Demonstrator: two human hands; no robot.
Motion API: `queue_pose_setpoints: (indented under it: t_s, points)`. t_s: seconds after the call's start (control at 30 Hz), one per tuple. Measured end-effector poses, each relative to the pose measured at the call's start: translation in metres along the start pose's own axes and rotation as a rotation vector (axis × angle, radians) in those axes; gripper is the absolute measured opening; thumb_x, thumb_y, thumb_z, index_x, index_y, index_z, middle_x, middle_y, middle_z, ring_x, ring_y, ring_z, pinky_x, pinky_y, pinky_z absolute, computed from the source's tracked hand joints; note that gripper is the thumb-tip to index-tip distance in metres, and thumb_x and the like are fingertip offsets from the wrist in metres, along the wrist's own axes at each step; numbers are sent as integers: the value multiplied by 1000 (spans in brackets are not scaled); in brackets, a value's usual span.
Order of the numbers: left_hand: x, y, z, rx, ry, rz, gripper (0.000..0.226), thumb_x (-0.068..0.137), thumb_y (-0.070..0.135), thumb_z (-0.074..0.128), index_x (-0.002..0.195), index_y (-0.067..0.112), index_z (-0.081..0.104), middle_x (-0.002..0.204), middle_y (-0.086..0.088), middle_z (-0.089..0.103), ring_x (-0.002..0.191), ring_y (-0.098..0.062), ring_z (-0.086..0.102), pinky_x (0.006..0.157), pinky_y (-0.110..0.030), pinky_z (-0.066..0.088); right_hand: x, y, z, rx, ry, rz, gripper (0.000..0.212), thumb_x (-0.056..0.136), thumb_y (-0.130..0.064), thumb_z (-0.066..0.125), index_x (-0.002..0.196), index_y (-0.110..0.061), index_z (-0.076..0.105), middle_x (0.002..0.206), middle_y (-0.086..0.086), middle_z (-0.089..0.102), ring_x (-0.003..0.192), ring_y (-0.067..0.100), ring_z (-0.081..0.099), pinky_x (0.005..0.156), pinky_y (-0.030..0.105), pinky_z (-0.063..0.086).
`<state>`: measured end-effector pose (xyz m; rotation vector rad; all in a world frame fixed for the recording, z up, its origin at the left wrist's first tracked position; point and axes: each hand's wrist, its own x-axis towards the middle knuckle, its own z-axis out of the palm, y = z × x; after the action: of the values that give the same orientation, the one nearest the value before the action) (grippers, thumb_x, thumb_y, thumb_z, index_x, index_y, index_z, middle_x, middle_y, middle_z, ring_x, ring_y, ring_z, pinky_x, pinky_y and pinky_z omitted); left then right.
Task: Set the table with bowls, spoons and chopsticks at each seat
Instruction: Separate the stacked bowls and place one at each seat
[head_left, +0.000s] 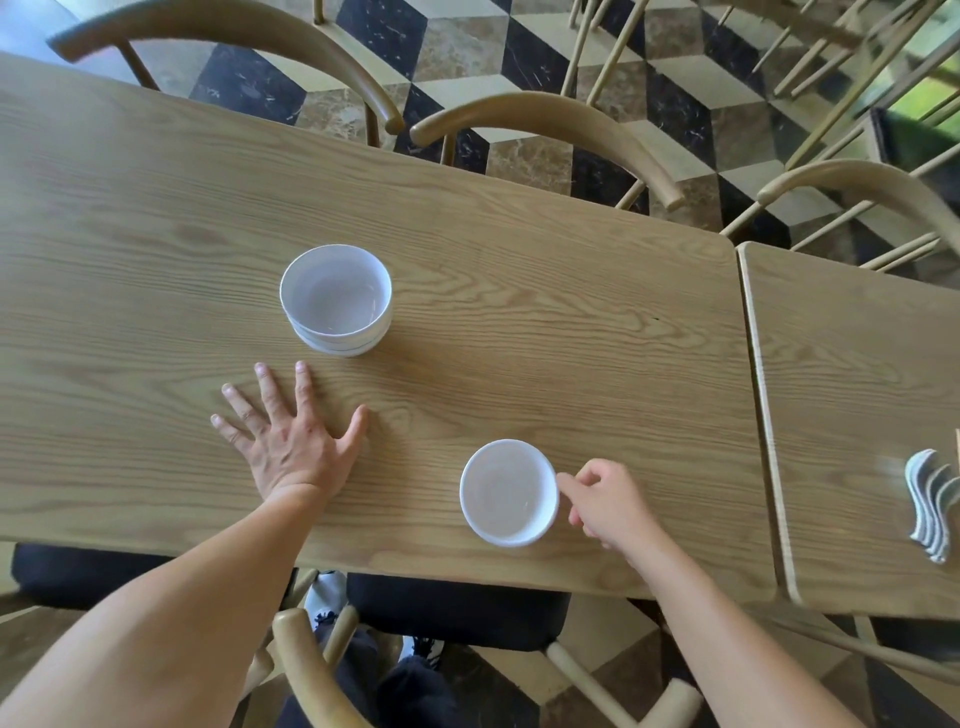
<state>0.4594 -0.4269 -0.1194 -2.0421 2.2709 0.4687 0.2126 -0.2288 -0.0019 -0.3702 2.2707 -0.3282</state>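
White single bowl (509, 493) stands by the table's (519, 312) near edge. The right hand (608, 504) touches its rim with fingers curled; whether they grasp it cannot be told. The left hand (291, 441) lies flat, fingers released, near the stacked bowls (337, 301) mid-table.

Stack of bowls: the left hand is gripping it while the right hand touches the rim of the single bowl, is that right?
Not quite. In the head view the left hand lies flat and open on the table, short of the stack of bowls, not gripping it. The right hand does touch the rim of the single bowl.
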Motion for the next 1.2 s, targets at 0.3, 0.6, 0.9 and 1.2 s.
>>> queue_pose_setpoints:
  t_s: [0.3,0.6,0.9,1.2]
  points:
    - [3,0,3,3,5,-9,102,76,91,20,158,31,9,168,-12,-2,149,-45,-18,116,-65,-14,8,-154,24,125,-127,-292,21,86,-36,57,76,-18,55,52,-2,65,30,10,39,35,18,29]
    - [5,-3,12,-3,58,13,101,76,89,28,156,28,23,167,-14,11,150,-47,-9,117,-66,-8,25,-244,66,158,-164,-286,37,92,-49,53,77,-16,47,64,10,68,26,12,38,32,15,26]
    - [7,-3,10,6,60,6,101,75,88,33,156,28,24,166,-14,11,150,-48,-10,116,-64,-12,37,-258,70,-45,-139,-413,28,85,-13,43,57,-13,48,47,4,65,31,18,41,32,15,29]
    - [5,-3,7,10,23,-16,102,75,90,28,158,31,17,168,-12,5,150,-45,-15,117,-66,-8,35,-260,32,359,-176,-448,27,87,-10,45,60,-12,45,44,6,59,25,13,33,33,14,22]
